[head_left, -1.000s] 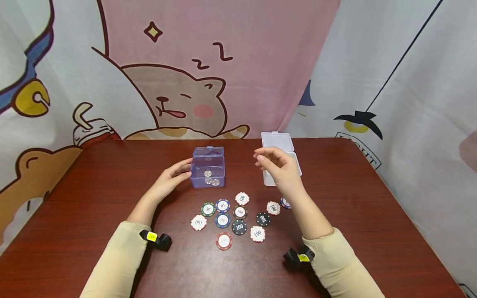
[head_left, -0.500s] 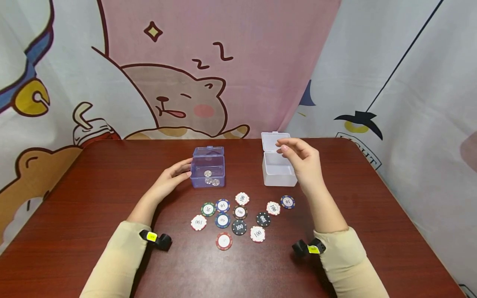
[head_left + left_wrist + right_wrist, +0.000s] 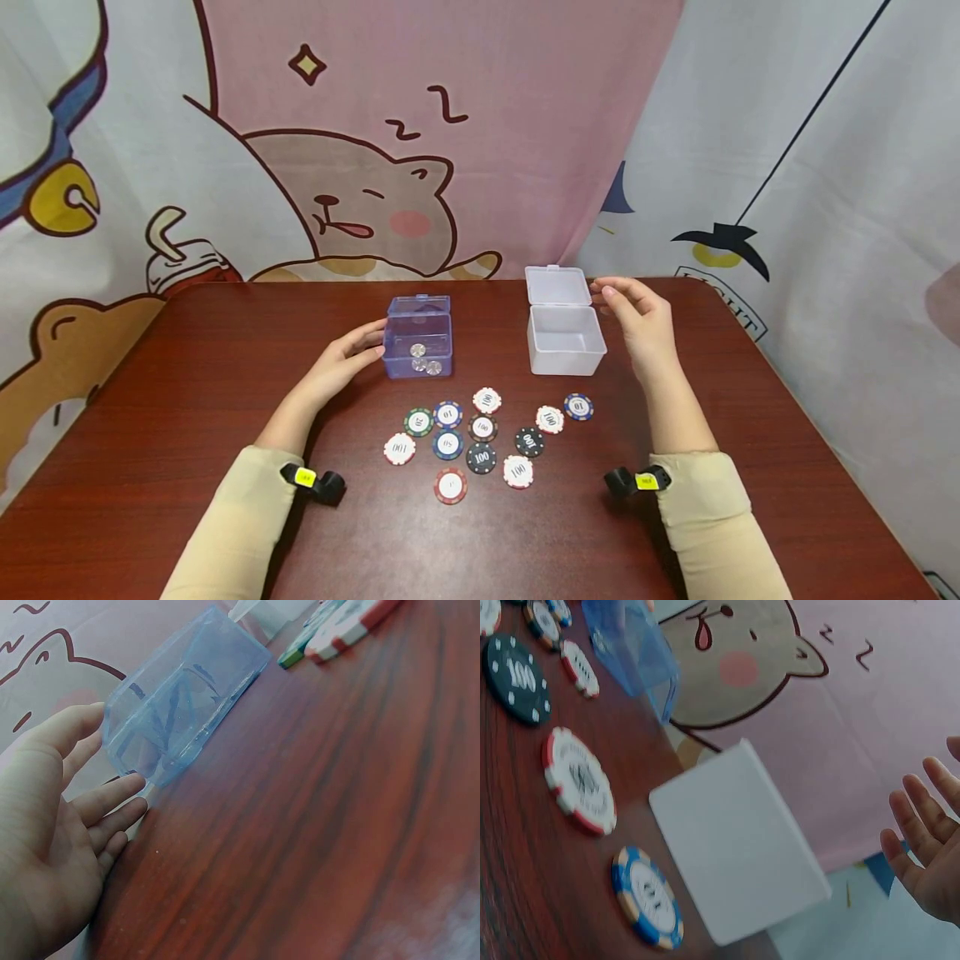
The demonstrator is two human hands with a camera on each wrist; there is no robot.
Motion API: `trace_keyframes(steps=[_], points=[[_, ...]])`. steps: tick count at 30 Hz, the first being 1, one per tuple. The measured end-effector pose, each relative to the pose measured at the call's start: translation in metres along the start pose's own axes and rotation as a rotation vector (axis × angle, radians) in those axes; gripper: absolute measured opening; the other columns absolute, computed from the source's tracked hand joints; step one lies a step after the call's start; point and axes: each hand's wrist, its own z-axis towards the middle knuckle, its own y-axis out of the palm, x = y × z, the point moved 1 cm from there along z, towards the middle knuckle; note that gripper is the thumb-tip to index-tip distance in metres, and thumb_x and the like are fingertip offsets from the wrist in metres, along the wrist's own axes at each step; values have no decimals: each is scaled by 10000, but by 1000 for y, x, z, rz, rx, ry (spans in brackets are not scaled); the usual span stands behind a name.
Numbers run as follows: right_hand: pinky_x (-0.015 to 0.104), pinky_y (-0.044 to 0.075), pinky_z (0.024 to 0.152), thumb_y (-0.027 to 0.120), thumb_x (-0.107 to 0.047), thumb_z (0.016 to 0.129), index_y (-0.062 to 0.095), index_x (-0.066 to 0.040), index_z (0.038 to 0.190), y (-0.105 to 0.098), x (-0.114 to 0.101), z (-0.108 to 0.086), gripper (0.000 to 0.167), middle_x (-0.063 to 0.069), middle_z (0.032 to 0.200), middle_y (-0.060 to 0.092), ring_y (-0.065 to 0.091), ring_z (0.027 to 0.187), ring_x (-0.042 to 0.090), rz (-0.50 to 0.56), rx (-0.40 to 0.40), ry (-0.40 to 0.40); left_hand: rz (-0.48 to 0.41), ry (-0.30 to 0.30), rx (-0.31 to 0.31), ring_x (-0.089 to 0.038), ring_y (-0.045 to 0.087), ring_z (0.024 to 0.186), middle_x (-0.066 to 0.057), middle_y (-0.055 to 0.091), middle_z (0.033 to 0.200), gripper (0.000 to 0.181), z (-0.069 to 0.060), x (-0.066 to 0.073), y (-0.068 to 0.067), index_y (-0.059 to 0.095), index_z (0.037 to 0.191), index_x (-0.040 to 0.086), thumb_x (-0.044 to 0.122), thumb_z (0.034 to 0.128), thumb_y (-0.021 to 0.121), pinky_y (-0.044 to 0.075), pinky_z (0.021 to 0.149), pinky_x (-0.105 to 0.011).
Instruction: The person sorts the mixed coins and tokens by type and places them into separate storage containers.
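In the head view the left hand [image 3: 335, 364] touches the left side of a clear blue box [image 3: 418, 367] whose lid stands raised. Several silvery coins [image 3: 417, 350] lie inside it. The left wrist view has the fingers of this hand [image 3: 67, 817] extended, with fingertips at the end of the blue box [image 3: 187, 697]. Just right of an uncovered white box [image 3: 566, 361], the right hand [image 3: 641, 325] is raised, fingers loosely bent. From the right wrist, that hand [image 3: 930, 840] appears with fingers spread apart, beyond the white box [image 3: 739, 847], and no held thing shows.
Several round chips lie before the boxes, among them a white one [image 3: 518, 472], a red one [image 3: 451, 486], a green one [image 3: 418, 422] and a blue one [image 3: 578, 407]. A patterned cloth [image 3: 555, 125] hangs behind the brown table [image 3: 750, 433].
The right hand has moved right, from over the white box to beside it, uncovering the box and the blue chip at the right. The left hand has stayed at the blue box.
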Motion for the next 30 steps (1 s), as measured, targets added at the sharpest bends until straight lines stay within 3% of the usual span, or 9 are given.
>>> trace_keyframes(steps=[4,10,17,27,30], points=[[229,485,766,597,-96,948,645,88,1077,-11,11,2,230,35,973,691,646,859,113,-29,-3,35,-4,-3,-2,-334,473,1239,-217,521,1333,509,0,0,0,429,1435,59,103,951,582,324,1008,-513],[218,475,784,606,-164,952,659,26,1110,-29,30,3,252,40,1032,674,627,919,110,-74,-18,107,-14,5,-3,-339,471,1238,-221,523,1329,519,-1,2,0,429,1434,57,129,948,596,319,1007,-518],[230,477,813,604,-179,955,613,56,1187,-45,50,-1,330,48,1093,659,617,971,108,-76,-48,169,-5,-12,-4,-317,475,1235,-203,525,1334,524,-1,2,0,427,1439,69,142,949,598,338,1002,-477],[324,459,893,564,-136,973,551,66,1268,-59,72,-7,358,22,1170,631,579,1102,191,83,-121,215,5,-10,-18,-403,455,1231,-305,485,1325,519,-8,29,3,385,1421,-55,58,947,565,339,996,-513],[324,461,895,558,-140,976,529,61,1293,-60,76,-7,377,41,1200,607,560,1129,211,82,-156,224,0,-20,-10,-374,460,1232,-273,499,1330,519,-6,21,2,400,1429,-14,87,951,576,333,1001,-520]])
